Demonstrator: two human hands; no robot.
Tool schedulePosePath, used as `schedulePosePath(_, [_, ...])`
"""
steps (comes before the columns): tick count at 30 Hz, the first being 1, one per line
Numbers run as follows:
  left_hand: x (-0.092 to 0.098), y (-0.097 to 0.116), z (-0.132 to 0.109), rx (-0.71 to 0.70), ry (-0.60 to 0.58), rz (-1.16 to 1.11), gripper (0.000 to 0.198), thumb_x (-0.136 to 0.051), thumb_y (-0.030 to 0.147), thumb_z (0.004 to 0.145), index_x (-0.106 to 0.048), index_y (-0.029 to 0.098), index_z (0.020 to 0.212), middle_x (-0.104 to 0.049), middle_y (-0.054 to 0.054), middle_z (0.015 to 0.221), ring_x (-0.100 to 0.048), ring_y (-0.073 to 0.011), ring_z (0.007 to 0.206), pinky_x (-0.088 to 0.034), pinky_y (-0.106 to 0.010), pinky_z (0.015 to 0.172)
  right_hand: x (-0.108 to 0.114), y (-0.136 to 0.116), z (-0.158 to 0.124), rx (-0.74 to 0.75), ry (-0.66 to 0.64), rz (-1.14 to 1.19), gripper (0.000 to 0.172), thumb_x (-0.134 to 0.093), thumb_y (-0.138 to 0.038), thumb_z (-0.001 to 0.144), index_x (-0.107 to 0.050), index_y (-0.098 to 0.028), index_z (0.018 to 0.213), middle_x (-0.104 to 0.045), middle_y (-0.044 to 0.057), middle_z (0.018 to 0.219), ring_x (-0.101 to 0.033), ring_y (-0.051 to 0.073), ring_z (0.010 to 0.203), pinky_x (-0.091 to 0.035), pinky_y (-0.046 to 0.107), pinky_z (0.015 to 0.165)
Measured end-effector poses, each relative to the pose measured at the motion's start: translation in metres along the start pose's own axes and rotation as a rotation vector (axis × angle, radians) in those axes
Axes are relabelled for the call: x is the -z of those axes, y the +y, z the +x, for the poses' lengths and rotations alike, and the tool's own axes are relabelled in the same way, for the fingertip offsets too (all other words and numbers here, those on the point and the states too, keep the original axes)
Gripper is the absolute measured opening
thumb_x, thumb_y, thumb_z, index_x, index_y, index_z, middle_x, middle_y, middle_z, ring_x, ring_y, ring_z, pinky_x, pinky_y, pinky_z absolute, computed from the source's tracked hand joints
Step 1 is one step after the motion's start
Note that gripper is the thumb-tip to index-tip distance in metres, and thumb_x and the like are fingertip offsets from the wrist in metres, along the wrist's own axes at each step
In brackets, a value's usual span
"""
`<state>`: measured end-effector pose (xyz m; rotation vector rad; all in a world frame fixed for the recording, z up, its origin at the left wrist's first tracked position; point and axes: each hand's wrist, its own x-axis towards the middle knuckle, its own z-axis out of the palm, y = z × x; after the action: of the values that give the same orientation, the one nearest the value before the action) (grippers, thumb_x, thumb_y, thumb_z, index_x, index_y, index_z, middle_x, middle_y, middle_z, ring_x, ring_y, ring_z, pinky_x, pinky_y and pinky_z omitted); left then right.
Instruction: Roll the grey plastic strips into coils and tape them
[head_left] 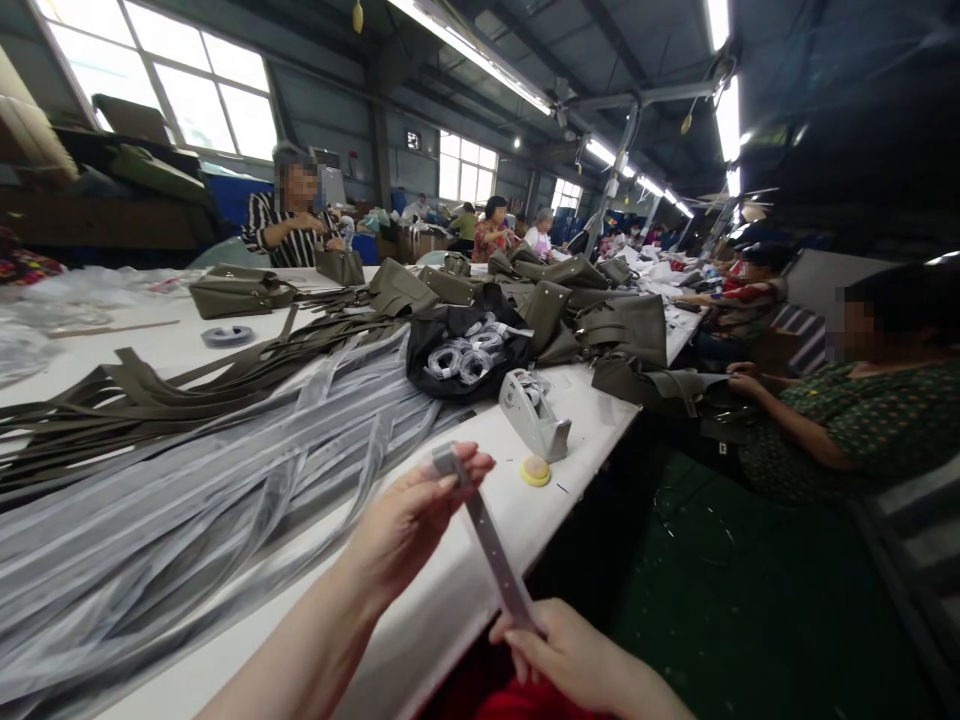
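Diagonally between both hands (409, 525) (566, 645), a grey strap (492, 545).

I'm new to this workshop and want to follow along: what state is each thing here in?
Left hand: closed on strap.
Right hand: closed on strap.
Strap: held between both hands.
Plastic-wrapped straps: piled, overlapping.
Dark green straps: lying loose.
Black bag: open.
Clear coils: wound up, inside the bag.
Tape dispenser: standing on the table.
Ceiling light: lit.
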<state>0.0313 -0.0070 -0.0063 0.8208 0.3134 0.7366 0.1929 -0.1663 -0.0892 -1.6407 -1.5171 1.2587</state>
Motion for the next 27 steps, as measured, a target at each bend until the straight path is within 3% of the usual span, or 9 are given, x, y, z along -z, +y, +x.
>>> schedulePosePath(4, [0.007,-0.016,0.003,-0.368,0.111,0.712,0.039,-0.054,0.023,0.084,-0.061,0.018,0.121,-0.063,-0.011,0.126,-0.053,-0.0266,0.123,-0.032,-0.044,0.110,0.000,-0.042,-0.040,0.057,-0.203,0.115,0.038,-0.051,-0.047,0.091,-0.072,-0.016,0.098,-0.061,0.000,0.069,-0.054,0.009,0.061,-0.042,0.017,0.057])
schedulePosePath(6, [0.002,-0.027,-0.004,-0.469,-0.080,1.116,0.035,-0.052,0.022,0.081,-0.065,0.019,0.113,-0.065,-0.012,0.119,-0.054,-0.0288,0.118,-0.036,-0.045,0.106,0.015,-0.052,-0.055,0.091,-0.180,0.305,0.050,-0.053,-0.058,0.087,-0.072,-0.012,0.087,-0.058,0.001,0.061,-0.051,0.008,0.051,-0.038,0.017,0.048])
schedulePosePath(9, [-0.016,-0.034,-0.019,-0.362,-0.461,1.369,0.025,-0.044,0.022,0.082,-0.067,0.016,0.089,-0.068,-0.011,0.090,-0.061,-0.0260,0.089,-0.046,-0.039,0.084,0.048,-0.043,-0.055,0.116,0.145,0.559,0.054,-0.051,-0.065,0.083,-0.063,-0.014,0.070,-0.047,-0.003,0.042,-0.038,0.006,0.033,-0.030,0.018,0.038])
schedulePosePath(12, [-0.031,-0.034,-0.027,-0.029,-0.559,1.252,0.039,-0.034,0.032,0.092,-0.065,0.017,0.074,-0.061,-0.004,0.065,-0.054,-0.0164,0.062,-0.043,-0.029,0.065,0.077,-0.028,-0.038,0.011,0.388,0.417,0.045,-0.054,-0.058,0.083,-0.057,-0.016,0.068,-0.051,-0.002,0.044,-0.041,0.009,0.035,-0.034,0.020,0.038])
schedulePosePath(15, [-0.034,-0.037,-0.026,0.333,-0.449,0.835,0.057,-0.031,0.053,0.093,-0.061,0.016,0.061,-0.042,0.003,0.041,-0.038,-0.0097,0.038,-0.039,-0.025,0.052,0.080,-0.026,-0.024,0.086,0.483,0.064,0.037,-0.065,-0.049,0.078,-0.063,-0.014,0.092,-0.068,0.008,0.084,-0.063,0.019,0.076,-0.052,0.031,0.070])
schedulePosePath(17, [-0.033,-0.038,-0.025,0.468,-0.390,0.470,0.058,-0.037,0.061,0.089,-0.060,0.015,0.060,-0.033,0.007,0.034,-0.032,-0.0078,0.032,-0.041,-0.025,0.050,0.064,-0.031,-0.020,0.236,0.359,0.017,0.043,-0.064,-0.045,0.081,-0.059,-0.016,0.112,-0.066,0.010,0.107,-0.060,0.023,0.100,-0.048,0.036,0.090])
schedulePosePath(20, [-0.034,-0.032,-0.025,0.547,-0.341,0.053,0.048,-0.053,0.057,0.083,-0.063,0.013,0.069,-0.031,0.008,0.036,-0.036,-0.0077,0.034,-0.043,-0.024,0.052,0.023,-0.037,-0.014,0.241,0.065,0.103,0.036,-0.049,-0.044,0.092,-0.057,-0.019,0.117,-0.069,0.007,0.101,-0.064,0.020,0.090,-0.050,0.031,0.083])
schedulePosePath(23, [-0.032,-0.015,-0.022,0.425,-0.190,-0.099,0.035,-0.058,0.046,0.085,-0.065,0.013,0.080,-0.033,0.009,0.046,-0.037,-0.0059,0.039,-0.049,-0.026,0.065,-0.019,-0.029,-0.007,0.083,0.080,-0.008,0.031,-0.044,-0.042,0.094,-0.067,-0.022,0.098,-0.071,0.003,0.088,-0.065,0.018,0.081,-0.050,0.025,0.075])
schedulePosePath(27, [-0.008,0.003,-0.007,-0.205,0.187,0.360,0.031,-0.051,0.044,0.089,-0.065,0.015,0.090,-0.051,0.002,0.063,-0.053,-0.0134,0.061,-0.044,-0.037,0.091,-0.036,-0.007,-0.026,0.002,-0.121,0.005,0.024,-0.058,-0.046,0.084,-0.072,-0.028,0.080,-0.067,-0.004,0.062,-0.063,0.015,0.063,-0.047,0.020,0.058])
